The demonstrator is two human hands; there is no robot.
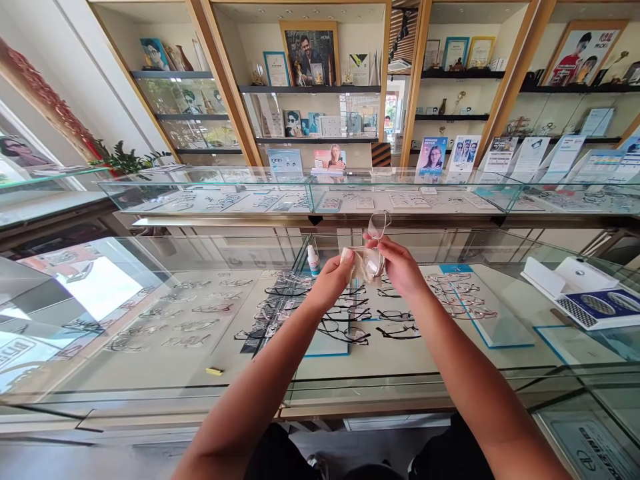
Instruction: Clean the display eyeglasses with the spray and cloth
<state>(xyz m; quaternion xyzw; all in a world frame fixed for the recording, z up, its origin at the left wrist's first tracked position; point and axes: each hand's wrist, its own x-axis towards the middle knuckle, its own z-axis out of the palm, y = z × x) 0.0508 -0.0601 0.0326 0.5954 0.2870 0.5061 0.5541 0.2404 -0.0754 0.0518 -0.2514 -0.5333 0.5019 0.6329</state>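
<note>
Above the glass counter, my right hand (401,265) grips a pair of thin-rimmed eyeglasses (379,225), tilted so that one lens stands up above the fingers. My left hand (334,277) is closed on a pale beige cleaning cloth (361,264), its thumb on top. The cloth lies around the lower lens, between the two hands. The fingers behind the cloth are hidden. Just left of the hands, a small white spray bottle (313,261) with a blue and red label stands on the counter.
Under the counter glass (280,393) lie rows of eyeglass frames (345,330). An open white case (583,290) sits at the right, and a small yellow object (215,371) at the left. Behind runs another glass showcase (240,200) with standing cards (433,155) on top.
</note>
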